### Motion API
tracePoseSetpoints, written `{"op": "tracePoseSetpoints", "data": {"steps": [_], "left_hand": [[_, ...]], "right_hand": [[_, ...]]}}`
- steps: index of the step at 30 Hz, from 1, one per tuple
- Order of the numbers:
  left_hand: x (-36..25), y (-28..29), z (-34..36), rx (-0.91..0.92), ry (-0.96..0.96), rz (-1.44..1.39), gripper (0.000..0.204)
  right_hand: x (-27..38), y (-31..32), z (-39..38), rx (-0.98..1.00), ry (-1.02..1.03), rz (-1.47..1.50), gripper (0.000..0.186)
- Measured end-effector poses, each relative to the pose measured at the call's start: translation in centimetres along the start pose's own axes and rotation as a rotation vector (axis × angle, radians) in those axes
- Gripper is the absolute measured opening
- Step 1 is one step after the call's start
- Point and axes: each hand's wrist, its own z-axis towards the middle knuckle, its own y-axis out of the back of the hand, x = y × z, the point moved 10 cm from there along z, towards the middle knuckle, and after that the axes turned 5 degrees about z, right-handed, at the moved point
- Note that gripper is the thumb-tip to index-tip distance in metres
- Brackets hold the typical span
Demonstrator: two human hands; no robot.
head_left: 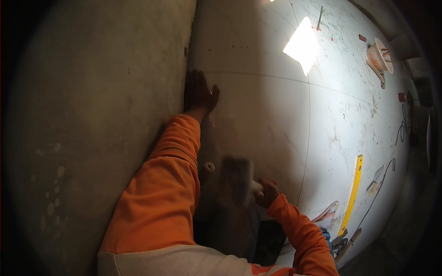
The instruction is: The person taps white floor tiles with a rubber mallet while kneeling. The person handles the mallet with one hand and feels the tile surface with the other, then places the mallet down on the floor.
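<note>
My left hand (201,94) lies flat on a pale floor tile (244,110), close against the wall, with its fingers spread. My right hand (268,193) is wrapped round the short pale handle of a mallet (236,180). The mallet's broad dark head is smeared by motion and hangs over the tile, in front of my body. Between the mallet and my left sleeve shows the round, pale end of a cylinder with a small hole (209,167); I cannot tell what it belongs to.
A grey wall (101,92) rises along my left side. On the tiles to the right lie a yellow spirit level (352,195), a trowel (378,173), cables (402,124) and a pinkish bucket (379,56). A glaring light patch (302,45) falls on the floor ahead.
</note>
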Motion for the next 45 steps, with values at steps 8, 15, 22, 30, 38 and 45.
{"op": "tracePoseSetpoints", "data": {"steps": [8,15,22,30,38,45], "left_hand": [[0.2,-0.8,0.2,0.011,0.008,0.011,0.08],[0.5,-1.2,0.7,0.078,0.025,0.003,0.079],[0.0,-0.8,-0.1,0.078,-0.004,0.001,0.079],[0.4,-1.6,0.7,0.04,0.015,-0.013,0.08],[-0.3,-1.5,-0.5,-0.002,-0.017,0.009,0.079],[0.0,-0.8,0.7,-0.02,0.019,-0.003,0.078]], "right_hand": [[0.7,-1.1,-0.8,0.031,0.227,0.158,0.057],[-2.8,-0.6,-1.5,-0.023,-0.079,0.011,0.059],[-3.4,-0.6,-3.5,-0.169,0.0,-0.113,0.053],[-5.4,-2.6,-4.8,0.078,-0.277,-0.061,0.059],[-1.7,-2.5,-3.8,0.021,0.152,-0.291,0.036],[-6.5,-4.1,-6.4,0.04,-0.106,-0.305,0.05]]}}
